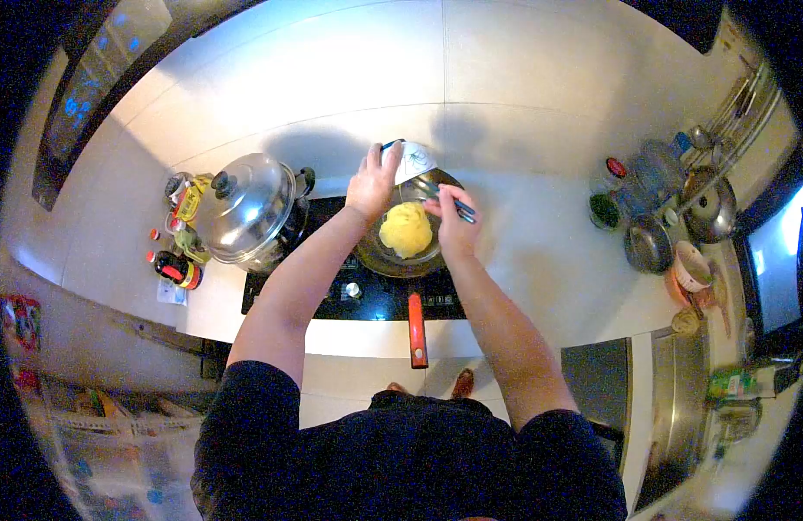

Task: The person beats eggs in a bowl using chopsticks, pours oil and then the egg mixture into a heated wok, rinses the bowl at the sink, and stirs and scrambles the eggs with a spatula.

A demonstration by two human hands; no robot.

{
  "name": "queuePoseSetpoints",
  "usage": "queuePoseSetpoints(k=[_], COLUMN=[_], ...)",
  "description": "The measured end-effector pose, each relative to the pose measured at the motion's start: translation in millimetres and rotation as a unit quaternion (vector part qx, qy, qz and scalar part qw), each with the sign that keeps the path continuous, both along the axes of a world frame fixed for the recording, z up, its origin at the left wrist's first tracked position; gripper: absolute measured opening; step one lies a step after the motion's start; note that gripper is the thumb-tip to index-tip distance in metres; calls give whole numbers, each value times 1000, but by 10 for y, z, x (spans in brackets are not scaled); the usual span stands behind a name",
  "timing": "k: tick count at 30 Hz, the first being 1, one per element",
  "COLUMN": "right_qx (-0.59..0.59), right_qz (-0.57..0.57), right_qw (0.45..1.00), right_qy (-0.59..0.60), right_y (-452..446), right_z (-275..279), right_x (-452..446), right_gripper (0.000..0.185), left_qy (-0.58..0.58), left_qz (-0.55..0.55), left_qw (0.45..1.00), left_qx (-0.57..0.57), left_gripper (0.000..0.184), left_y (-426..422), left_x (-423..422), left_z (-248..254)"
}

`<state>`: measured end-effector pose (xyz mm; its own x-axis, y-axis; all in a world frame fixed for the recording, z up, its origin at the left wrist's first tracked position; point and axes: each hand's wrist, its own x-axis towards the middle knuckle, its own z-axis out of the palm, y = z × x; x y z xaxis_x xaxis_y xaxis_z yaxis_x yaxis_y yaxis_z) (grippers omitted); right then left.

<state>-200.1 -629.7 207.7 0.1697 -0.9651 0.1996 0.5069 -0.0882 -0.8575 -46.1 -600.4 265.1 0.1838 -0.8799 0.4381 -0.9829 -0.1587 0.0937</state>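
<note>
A pale, smooth white countertop (540, 269) runs along a large-tiled cream wall (523, 69), and a glossy black glass cooktop (319, 304) lies beneath the round dark frying pan (380, 259), whose red handle (418, 326) points toward the person. Left of the pan stands a big shiny steel pot (250, 204) under a domed lid, with a dark red-capped bottle (177, 269) farther left. Well to the pan's right are a round jar with green contents (604, 211), a rounded metal pot (710, 206) and a pink-and-white bowl (692, 265). Inside the pan sits 1 soft, bright yellow, rounded food mass (406, 230), heaped and uneven on top. The left hand (373, 182) grips a white vessel with a dark line pattern (416, 162) at the pan's far edge; I cannot tell whether they touch. The right hand (455, 221), over the pan's right side, is closed around slim dark-handled utensils (465, 211), their exact kind unclear.
</note>
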Motion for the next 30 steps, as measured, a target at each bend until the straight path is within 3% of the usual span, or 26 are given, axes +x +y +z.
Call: queuePoseSetpoints(k=[4,8,12,15,17,22,25,26,29,30], right_qx=[104,34,128,43,43,119,-23,-7,96,81], right_qz=[-4,-3,-21,-10,-14,-14,38,40,-49,-77], right_qw=[993,998,991,999,998,988,991,997,993,994], right_qy=[51,-56,36,31,-42,97,130,62,52,23], right_y=[50,119,159,241,282,224,307,290,93,115], right_z=[-101,-69,-102,-16,65,-262,-228,-229,-282,-296], right_x=[-257,-83,-357,-377,-171,-466,-279,-146,-205,-276], right_gripper=[20,21,18,18,18,14,13,14,16,17], left_qy=[1,33,7,10,27,-8,-13,-19,-21,-2], left_qz=[10,11,2,1,-15,5,-19,-31,-23,-14], left_qw=[1000,999,1000,1000,1000,1000,1000,999,999,999], left_qx=[4,8,-6,2,4,20,21,22,41,33], left_gripper=[67,66,66,64,63,61,62,63,63,62], left_y=[89,134,146,178,192,219,230,222,270,274], left_x=[-52,-133,-100,-166,-237,-193,-226,-231,-315,-294], left_z=[77,84,77,55,70,18,-136,-162,-116,-124])
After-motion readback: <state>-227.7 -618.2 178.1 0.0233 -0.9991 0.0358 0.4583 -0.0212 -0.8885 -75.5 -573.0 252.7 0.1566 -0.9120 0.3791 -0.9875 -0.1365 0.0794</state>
